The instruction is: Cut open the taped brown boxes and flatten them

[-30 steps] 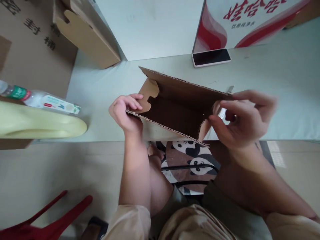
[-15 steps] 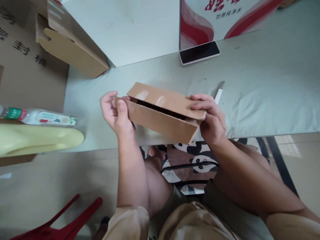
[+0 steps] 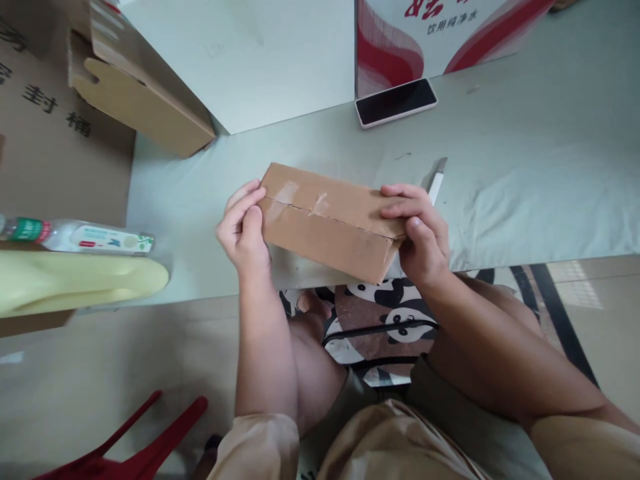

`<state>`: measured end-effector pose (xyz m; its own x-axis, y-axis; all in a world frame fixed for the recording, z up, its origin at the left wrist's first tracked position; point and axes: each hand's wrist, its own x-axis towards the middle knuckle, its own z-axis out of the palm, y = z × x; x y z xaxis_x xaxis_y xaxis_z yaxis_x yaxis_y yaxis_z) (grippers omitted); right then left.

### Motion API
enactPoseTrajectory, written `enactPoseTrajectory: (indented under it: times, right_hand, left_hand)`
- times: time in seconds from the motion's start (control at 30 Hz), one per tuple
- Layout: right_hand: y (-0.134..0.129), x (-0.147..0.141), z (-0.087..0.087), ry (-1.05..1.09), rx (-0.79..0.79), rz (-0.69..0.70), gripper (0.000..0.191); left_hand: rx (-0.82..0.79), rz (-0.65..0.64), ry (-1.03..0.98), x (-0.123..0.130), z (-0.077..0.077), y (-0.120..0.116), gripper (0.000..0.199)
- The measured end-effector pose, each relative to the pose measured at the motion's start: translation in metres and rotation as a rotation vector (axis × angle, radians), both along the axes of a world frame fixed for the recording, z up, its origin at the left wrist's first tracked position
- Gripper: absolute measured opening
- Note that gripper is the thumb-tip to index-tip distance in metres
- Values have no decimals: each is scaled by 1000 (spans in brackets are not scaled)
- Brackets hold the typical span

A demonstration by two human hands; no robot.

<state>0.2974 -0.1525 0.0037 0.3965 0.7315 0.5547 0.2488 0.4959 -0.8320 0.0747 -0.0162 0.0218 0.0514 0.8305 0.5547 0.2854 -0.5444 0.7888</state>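
Note:
A small brown cardboard box [image 3: 330, 223] is held up between my two hands above the front of the table, slightly tilted. Its two long flaps meet along a seam, with torn scraps of clear tape across it. My left hand [image 3: 245, 227] grips the left end, thumb and fingers wrapped round the corner. At the right end my right hand [image 3: 423, 230] is closed on the box, its fingers over the top flap and the thumb by the seam. Just beyond that hand lies a utility knife [image 3: 437, 181] with a white handle and its blade out.
A phone [image 3: 397, 103] lies against a red and white carton [image 3: 390, 47]. Beside that stand a white box [image 3: 280, 67] and a tall cardboard box [image 3: 145, 107]. A plastic bottle [image 3: 65, 233] and a pale yellow object [image 3: 85, 280] are at the left. Below is a panda-patterned surface [image 3: 385, 307].
The gap between the box's two flaps has been pressed shut, so the edges now meet. My left hand has moved right, and its fingers now lie over the box's left end.

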Motion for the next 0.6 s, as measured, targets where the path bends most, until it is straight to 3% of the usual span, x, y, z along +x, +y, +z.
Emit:
enactPoseTrajectory:
  times: [0.17, 0.33, 0.47, 0.53, 0.6]
  right_hand:
    - [-5, 4, 1, -6, -13, -6, 36]
    - [-4, 12, -6, -2, -234, -78, 43]
    - [-2, 7, -5, -8, -460, 234, 53]
    - [-4, 1, 1, -113, -438, 355, 59]
    - [-6, -4, 8, -248, -400, 356, 59]
  left_hand:
    - [-72, 35, -95, -1, 7, 1, 29]
    - [-247, 191, -567, -4, 17, 9, 24]
    - [-372, 124, -717, -3, 13, 13, 27]
    - [-461, 89, -775, 2, 10, 9, 26]
    - [-627, 51, -770, 10, 7, 3, 28]
